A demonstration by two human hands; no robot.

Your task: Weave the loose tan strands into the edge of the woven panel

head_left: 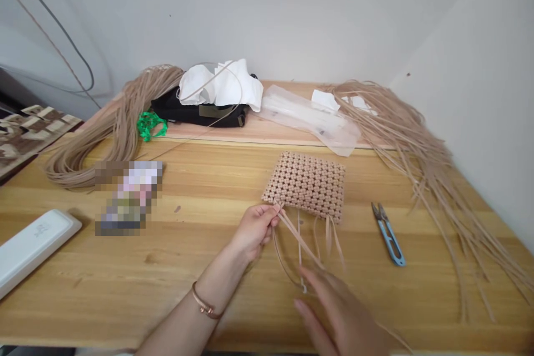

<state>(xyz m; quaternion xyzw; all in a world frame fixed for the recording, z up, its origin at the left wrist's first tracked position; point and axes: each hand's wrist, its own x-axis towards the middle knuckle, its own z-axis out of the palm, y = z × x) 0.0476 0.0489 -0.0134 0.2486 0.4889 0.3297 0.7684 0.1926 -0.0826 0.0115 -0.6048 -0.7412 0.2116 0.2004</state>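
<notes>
Head cam shows a woven panel (pixel 306 184) lying flat on the table (pixel 200 272), long axis running roughly left-right, with loose strands (pixel 306 239) pointing toward the person. Left hand (pixel 254 231) pinches strands at the panel's near corner. Right hand (pixel 337 311) is blurry, fingers apart, right by their ends; can't tell if it's gripping anything. Snips (pixel 389 235) lie off to the right.

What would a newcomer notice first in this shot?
A pinkish-tan woven panel of flat strips lying mid-table catches the eye first, with loose strips pinched in the left hand. Next comes the big spray of long tan strips at the right, beside blue-handled steel snips on the honey-coloured wooden table.
</notes>
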